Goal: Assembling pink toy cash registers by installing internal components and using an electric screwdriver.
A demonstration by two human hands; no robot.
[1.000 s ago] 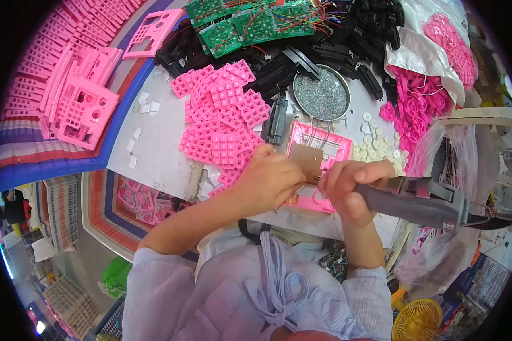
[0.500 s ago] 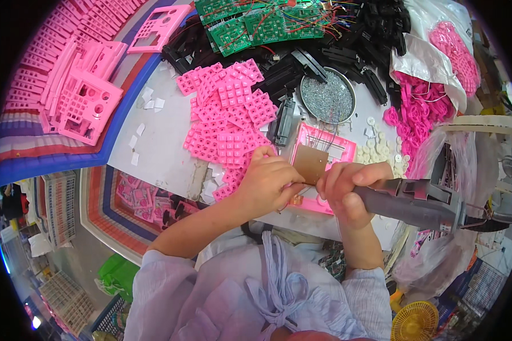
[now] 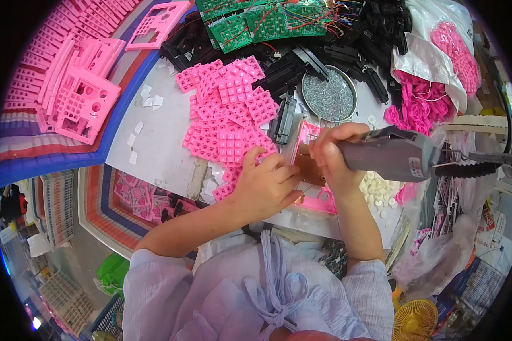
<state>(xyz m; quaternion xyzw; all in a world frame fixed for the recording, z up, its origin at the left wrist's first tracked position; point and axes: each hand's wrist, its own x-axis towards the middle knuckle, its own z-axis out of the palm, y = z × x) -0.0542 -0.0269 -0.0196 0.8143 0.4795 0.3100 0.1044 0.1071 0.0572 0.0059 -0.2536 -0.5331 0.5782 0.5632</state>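
My left hand (image 3: 265,186) rests on a pink plastic casing (image 3: 318,199) that lies flat on the white table (image 3: 159,148), with a brown circuit board (image 3: 309,169) set inside it; the fingers press on the board's left edge. My right hand (image 3: 329,152) grips a grey electric screwdriver (image 3: 395,153), its tip hidden behind the fingers over the board. Just left of the casing lies a heap of pink rubber keypads (image 3: 228,113).
A round metal dish of screws (image 3: 327,96) sits behind the casing. Green circuit boards (image 3: 250,23) and black plastic parts (image 3: 335,51) lie at the back. Pink casings (image 3: 68,85) are stacked far left. Bags of pink parts (image 3: 432,74) and white buttons (image 3: 378,190) sit on the right.
Both hands stay on the casing. The screwdriver has tilted up and moved toward the back of the casing, and my left hand has shifted slightly on the board.
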